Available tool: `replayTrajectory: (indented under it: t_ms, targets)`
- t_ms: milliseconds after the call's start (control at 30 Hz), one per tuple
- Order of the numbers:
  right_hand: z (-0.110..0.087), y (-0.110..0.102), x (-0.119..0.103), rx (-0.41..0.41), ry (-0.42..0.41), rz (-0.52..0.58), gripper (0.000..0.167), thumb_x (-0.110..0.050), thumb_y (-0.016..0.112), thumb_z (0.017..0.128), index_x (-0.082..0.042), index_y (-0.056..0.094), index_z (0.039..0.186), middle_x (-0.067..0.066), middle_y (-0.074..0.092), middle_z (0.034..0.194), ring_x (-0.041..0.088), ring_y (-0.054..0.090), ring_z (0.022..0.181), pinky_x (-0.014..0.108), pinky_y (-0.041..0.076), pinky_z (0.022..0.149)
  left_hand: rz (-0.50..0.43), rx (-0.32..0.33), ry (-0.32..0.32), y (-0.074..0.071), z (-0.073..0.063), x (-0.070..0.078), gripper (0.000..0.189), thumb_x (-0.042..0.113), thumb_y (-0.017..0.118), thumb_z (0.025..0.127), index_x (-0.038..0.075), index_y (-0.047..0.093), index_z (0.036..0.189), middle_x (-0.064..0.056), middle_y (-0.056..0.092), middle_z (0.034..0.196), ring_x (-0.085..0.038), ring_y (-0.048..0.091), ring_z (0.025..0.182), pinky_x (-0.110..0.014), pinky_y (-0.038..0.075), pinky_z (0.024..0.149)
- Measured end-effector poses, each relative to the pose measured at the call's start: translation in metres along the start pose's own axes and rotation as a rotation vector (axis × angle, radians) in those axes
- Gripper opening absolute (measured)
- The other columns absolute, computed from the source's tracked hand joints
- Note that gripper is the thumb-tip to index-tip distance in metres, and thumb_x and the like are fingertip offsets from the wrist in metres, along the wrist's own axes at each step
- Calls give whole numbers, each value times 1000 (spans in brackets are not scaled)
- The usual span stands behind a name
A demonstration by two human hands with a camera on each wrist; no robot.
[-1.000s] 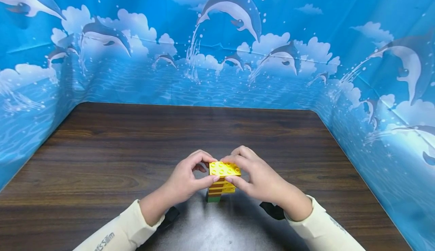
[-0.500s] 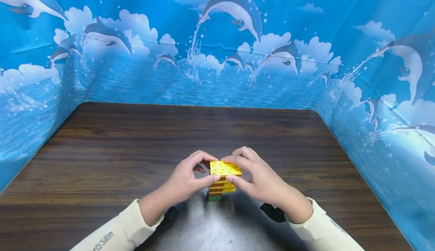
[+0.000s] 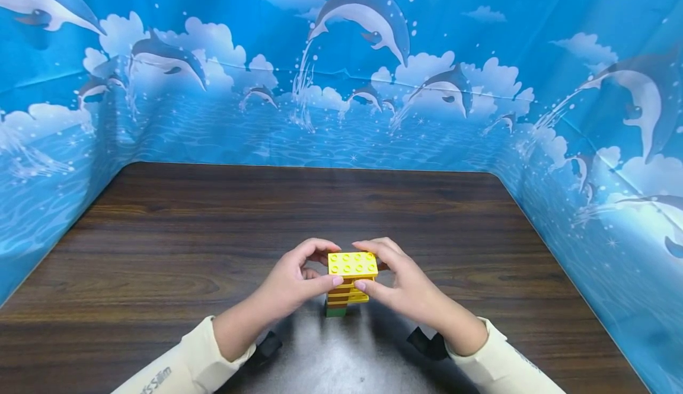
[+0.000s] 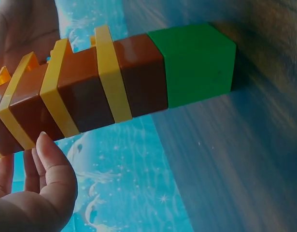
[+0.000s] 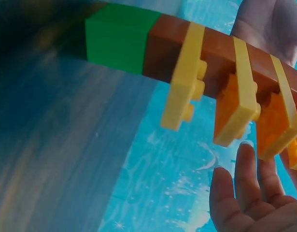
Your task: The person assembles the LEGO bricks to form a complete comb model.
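A tower of toy building bricks (image 3: 338,292) stands upright on the table. Its green brick (image 4: 199,67) is at the base, with brown bricks (image 4: 83,92) and thin yellow plates stacked alternately above. The yellow plates jut out to the right, and the top yellow plate (image 3: 352,265) shows its studs. My left hand (image 3: 288,278) holds the tower's upper left side, thumb in front and fingers behind. My right hand (image 3: 408,281) is spread around the overhanging right end. In the right wrist view its fingers (image 5: 247,179) stand just off the yellow plates.
The dark wood-grain table (image 3: 213,222) extends to the back and both sides. A blue curtain (image 3: 331,139) printed with dolphins encloses it at the back and sides. Dark straps (image 3: 428,342) show below the wrists.
My right fingers have come off the top yellow plate and spread apart, uncovering its studs. My left hand has stayed nearly in place, and the tower still stands.
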State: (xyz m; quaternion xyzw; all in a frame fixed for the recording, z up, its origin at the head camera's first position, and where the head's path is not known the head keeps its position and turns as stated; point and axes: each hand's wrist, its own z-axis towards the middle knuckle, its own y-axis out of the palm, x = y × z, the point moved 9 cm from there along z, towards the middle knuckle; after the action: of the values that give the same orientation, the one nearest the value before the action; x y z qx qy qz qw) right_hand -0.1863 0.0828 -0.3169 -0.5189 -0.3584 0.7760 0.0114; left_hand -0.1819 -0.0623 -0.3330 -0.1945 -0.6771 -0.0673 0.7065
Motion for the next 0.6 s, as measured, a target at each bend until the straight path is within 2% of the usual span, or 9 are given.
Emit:
replayTrajectory:
  t_ms: [100, 300, 600]
  targets:
    - [-1, 1, 7, 6, 30, 53, 60, -14, 72, 87, -11, 46, 141, 7, 51, 129, 19, 53, 105, 37, 49, 90, -41, -11, -34, 1, 0, -3, 50, 12, 69, 86, -2, 49, 129, -16, 52, 117, -24, 57, 89, -27, 51, 72]
    - [-3, 6, 21, -2, 101, 121, 62, -16, 71, 88, -9, 42, 143, 10, 52, 122, 23, 54, 106, 44, 49, 90, -64, -7, -71, -1, -2, -10, 53, 10, 71, 83, -1, 49, 130, -15, 53, 119, -26, 53, 105, -28, 50, 76]
    - [-10, 12, 39, -1, 190, 167, 58, -14, 71, 87, -2, 46, 137, 12, 55, 123, 27, 54, 110, 44, 49, 89, -87, 7, -72, -3, -2, -21, 53, 5, 73, 79, -4, 50, 126, -14, 56, 117, -25, 53, 110, -30, 48, 84]
